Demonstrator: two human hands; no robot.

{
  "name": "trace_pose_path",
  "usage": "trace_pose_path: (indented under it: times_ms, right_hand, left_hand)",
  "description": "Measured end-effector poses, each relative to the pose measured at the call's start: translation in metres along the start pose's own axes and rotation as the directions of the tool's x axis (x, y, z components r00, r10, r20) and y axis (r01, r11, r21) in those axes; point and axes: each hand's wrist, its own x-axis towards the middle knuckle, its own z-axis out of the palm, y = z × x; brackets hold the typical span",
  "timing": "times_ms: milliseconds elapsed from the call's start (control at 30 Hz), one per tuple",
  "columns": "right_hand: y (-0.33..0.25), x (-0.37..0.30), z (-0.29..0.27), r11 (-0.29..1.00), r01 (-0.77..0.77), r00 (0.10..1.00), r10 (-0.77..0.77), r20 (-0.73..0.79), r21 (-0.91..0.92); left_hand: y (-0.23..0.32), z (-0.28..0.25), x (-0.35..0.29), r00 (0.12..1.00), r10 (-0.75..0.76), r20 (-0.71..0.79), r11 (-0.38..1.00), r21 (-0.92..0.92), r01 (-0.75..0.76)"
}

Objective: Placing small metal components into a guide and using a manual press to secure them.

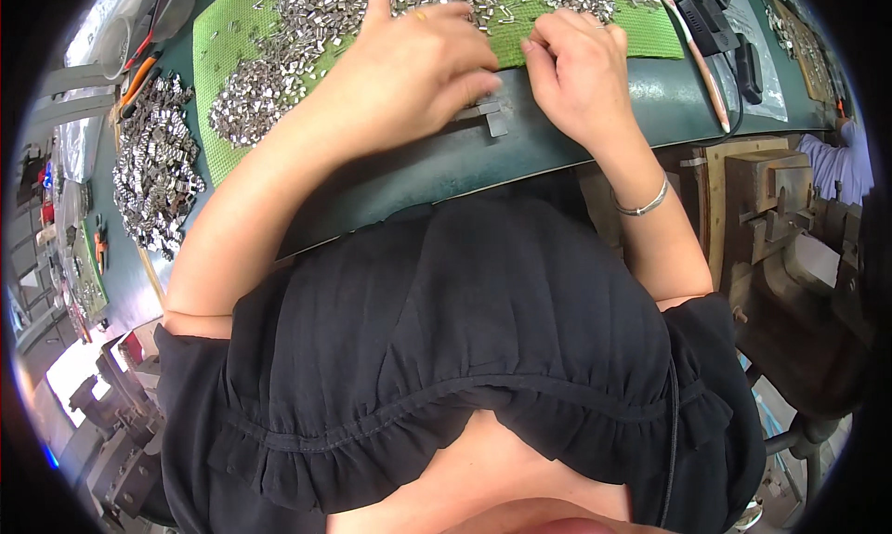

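Small shiny metal pieces (321,14) lie in a wide heap on a green textured mat (520,46). My left hand (418,65) is over the near side of the heap, its index finger stretched out, the others bent and the thumb apart. Beside it, at the mat's near edge, my right hand (581,74) has curled fingers, thumb close to the index finger. Whatever its fingertips may hold is too small or hidden to make out. Just below my left thumb, a short flat metal piece (497,121) rests near the table edge.
A smaller cluster of metal pieces (581,0) lies beyond my right hand. Linked metal strips (158,167) are piled left of the mat, near orange-handled pliers (139,81). On the right are a pink-and-white stick (697,56), a black device (708,23) with a cable, and a brown machine (771,195).
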Motion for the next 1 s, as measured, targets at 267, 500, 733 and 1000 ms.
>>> trace_pose_path:
  times_ms: [267, 500, 733, 1000]
  right_hand:
    - [0.001, 0.003, -0.006, 0.98, 0.003, 0.997, 0.011, 0.072, -0.198]
    - [0.029, 0.006, -0.019, 0.976, 0.219, 0.953, -0.213, 0.215, -0.004]
    - [0.044, 0.041, -0.025, 0.955, 0.24, 0.854, -0.293, 0.429, 0.175]
    - [-0.007, 0.017, -0.021, 0.922, 0.114, 0.963, -0.194, 0.186, 0.371]
  left_hand:
    - [-0.023, 0.01, 0.033, 0.995, -0.041, -0.093, 0.996, 0.072, 0.048]
    - [-0.022, 0.004, 0.029, 0.986, 0.163, -0.042, 0.981, 0.117, -0.158]
    - [-0.025, 0.022, 0.036, 0.985, 0.134, -0.113, 0.97, 0.22, -0.106]
    - [-0.01, 0.014, 0.022, 0.974, -0.092, -0.207, 0.996, -0.024, 0.089]
